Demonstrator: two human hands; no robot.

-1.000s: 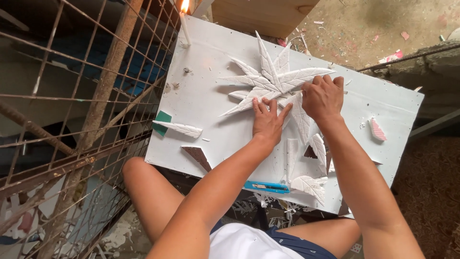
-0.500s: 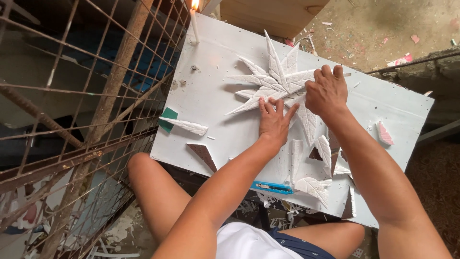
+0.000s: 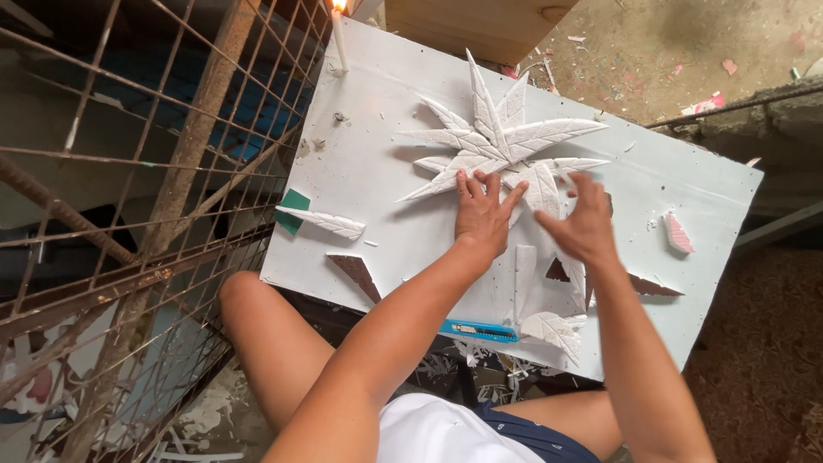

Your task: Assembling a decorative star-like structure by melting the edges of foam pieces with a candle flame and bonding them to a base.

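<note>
The left hand [image 3: 483, 214] lies flat, fingers spread, its grip closed on nothing, pressing a white carved leaf [image 3: 540, 187] of the leaf cluster [image 3: 497, 141] onto the white board [image 3: 377, 171]. The right hand [image 3: 585, 227] hovers open beside it, empty, apparently to steady the leaf. A loose leaf [image 3: 324, 222] and blue utility knife [image 3: 480, 331] lie nearby.

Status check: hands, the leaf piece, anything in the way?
Left hand flat on white leaf cluster. Right hand open, hovering beside it. Loose leaf and blue cutter lie apart.

Both arms stretched forward, left hand [image 3: 482, 214] flat, palm down, fingers spread. Right hand [image 3: 585, 225] beside it, fingers loosely curled, holding nothing.
</note>
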